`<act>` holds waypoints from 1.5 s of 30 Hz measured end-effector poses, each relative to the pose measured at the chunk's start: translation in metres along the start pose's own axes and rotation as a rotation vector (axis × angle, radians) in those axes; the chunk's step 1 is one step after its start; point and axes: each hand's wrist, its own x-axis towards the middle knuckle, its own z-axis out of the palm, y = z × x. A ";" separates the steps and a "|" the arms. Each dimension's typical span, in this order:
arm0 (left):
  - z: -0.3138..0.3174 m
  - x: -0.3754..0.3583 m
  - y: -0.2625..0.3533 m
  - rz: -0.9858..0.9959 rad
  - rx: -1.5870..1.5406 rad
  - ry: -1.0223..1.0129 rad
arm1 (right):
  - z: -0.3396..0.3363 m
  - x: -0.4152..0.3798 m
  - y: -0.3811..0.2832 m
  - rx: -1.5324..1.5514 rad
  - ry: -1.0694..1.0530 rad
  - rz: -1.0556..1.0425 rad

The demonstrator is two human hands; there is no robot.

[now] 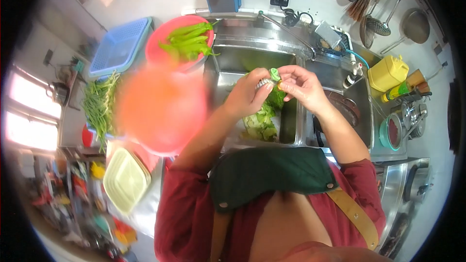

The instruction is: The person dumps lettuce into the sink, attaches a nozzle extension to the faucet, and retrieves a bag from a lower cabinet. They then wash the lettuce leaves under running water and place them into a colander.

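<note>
Above the left sink basin, both my hands meet around a small green piece. A striped grey-and-white thing shows at the fingers of my left hand, which is closed around it; I cannot make out its kind or whether it joins the green piece. The thumb and fingers of my right hand pinch at the green piece from the other side. Below, leafy greens lie in the basin, partly hidden by my hands.
Left of the sink stand a pink bowl of long green peppers, a blurred pinkish-orange bowl, a blue basket, thin green stalks and pale tubs. A dark pan sits in the right basin near a yellow jug.
</note>
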 end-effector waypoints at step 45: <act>0.033 0.005 -0.029 -0.306 -0.713 0.095 | -0.023 0.018 0.018 -0.681 0.108 -0.636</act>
